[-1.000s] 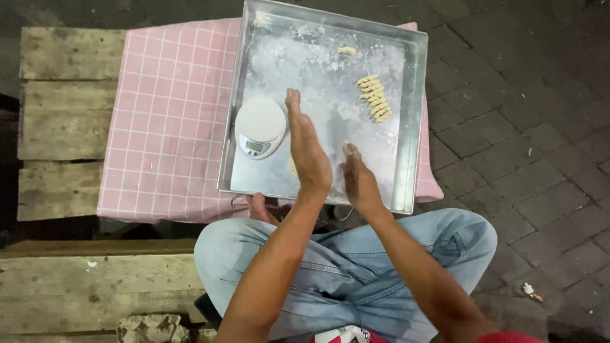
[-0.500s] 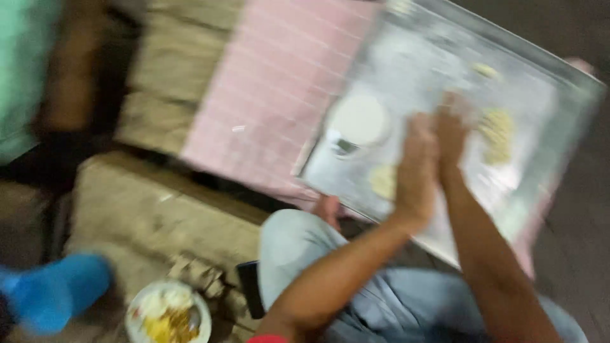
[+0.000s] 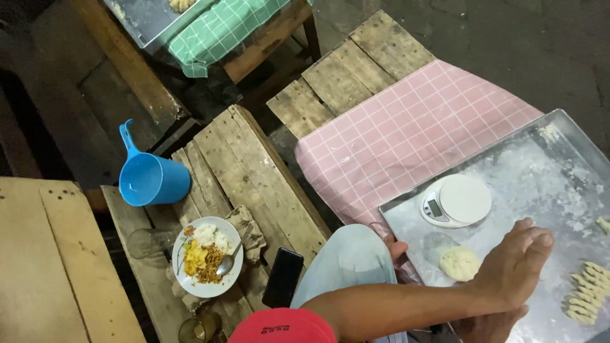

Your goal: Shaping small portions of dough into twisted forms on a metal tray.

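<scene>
Dark paved floor [image 3: 508, 38]; rough wooden pallet benches [image 3: 241, 171]; pink checked cloth [image 3: 406, 140]; dim light.

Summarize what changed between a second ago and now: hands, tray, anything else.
The view swung to the person's left: a blue jug, a plate of food and a dark phone now show. The left hand and right hand remain pressed together over the metal tray, nothing gripped. Unmoved: white scale, dough ball, shaped dough pieces, pink cloth.
</scene>
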